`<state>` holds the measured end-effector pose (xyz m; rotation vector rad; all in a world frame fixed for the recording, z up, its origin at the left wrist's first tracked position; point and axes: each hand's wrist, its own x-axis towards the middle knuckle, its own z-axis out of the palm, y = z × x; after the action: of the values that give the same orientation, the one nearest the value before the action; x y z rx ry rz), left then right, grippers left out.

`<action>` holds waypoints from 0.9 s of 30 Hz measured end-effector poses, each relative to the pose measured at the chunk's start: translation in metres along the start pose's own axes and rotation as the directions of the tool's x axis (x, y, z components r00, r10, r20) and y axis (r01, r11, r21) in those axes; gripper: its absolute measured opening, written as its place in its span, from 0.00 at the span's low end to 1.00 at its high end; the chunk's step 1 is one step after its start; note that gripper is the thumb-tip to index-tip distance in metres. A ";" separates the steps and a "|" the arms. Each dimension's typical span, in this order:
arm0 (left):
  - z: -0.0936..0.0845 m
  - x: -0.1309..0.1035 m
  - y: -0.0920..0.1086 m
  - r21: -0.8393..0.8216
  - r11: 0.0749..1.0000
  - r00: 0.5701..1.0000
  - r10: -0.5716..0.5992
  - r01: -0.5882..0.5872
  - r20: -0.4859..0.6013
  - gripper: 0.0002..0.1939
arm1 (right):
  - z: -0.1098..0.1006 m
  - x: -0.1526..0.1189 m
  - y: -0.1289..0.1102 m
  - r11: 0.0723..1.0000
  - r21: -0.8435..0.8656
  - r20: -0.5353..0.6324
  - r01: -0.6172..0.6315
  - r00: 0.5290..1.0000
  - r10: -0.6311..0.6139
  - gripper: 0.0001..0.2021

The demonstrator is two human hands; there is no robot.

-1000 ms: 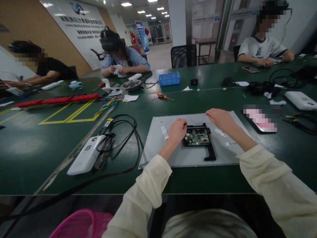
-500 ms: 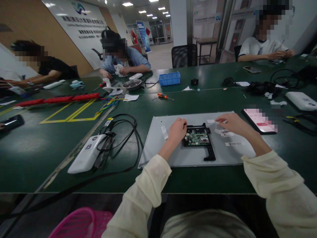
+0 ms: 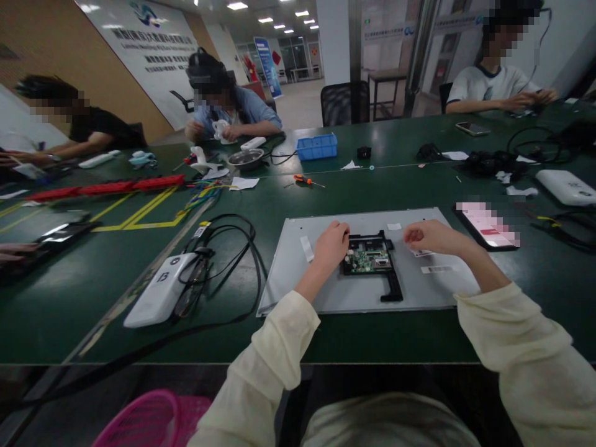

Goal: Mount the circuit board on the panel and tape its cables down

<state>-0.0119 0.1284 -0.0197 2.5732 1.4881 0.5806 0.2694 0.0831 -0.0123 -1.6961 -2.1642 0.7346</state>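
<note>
A flat grey metal panel [image 3: 288,282] lies in front of me, bearing paper labels. On its middle sits a black plastic frame [image 3: 395,282] with a green circuit board [image 3: 367,261] inside it. My left hand [image 3: 329,246] is closed at the frame's upper left corner, its fingertips partly hidden. Over the right part of the panel hovers my right hand [image 3: 431,237], fingers curled together; anything between them is too small to make out. Beneath it a printed label [image 3: 423,253] is partly covered. A small white label [image 3: 393,226] lies between the hands.
Right of the panel lies a lit phone [image 3: 487,225]. A white power bank [image 3: 161,290] with black cables is on the left. Beyond the panel are an orange screwdriver [image 3: 307,180] and a blue basket [image 3: 317,147]. Several people sit around the table; one hand [image 3: 16,250] shows at far left.
My right hand has drawn back from the small white label, its fingers curling in. My left hand stays at the frame. At the far left, another person's hand and a glossy black object have come in.
</note>
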 end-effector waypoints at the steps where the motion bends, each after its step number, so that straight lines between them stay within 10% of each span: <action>1: 0.000 0.000 0.000 0.002 1.000 1.000 0.003 -0.003 -0.004 0.07 | -0.001 0.000 0.001 1.000 -0.004 -0.010 -0.012 1.000 0.012 0.07; 8: 0.000 0.000 0.000 -0.014 1.000 1.000 -0.001 0.001 0.006 0.08 | -0.005 -0.001 0.009 0.998 -0.068 -0.173 -0.009 0.985 -0.003 0.11; 15: -0.003 0.000 0.003 -0.005 1.000 1.000 -0.011 0.011 0.022 0.08 | 0.009 0.016 0.023 0.942 -0.256 -0.246 0.215 0.928 -0.279 0.16; 27: -0.003 0.000 0.003 0.010 1.000 1.000 -0.003 0.002 0.030 0.08 | 0.025 0.026 0.020 0.962 -0.231 -0.342 0.144 0.914 -0.219 0.10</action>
<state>-0.0107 0.1270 -0.0161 2.5755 1.4886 0.5324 0.2653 0.1067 -0.0459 -1.5420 -2.1419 0.1345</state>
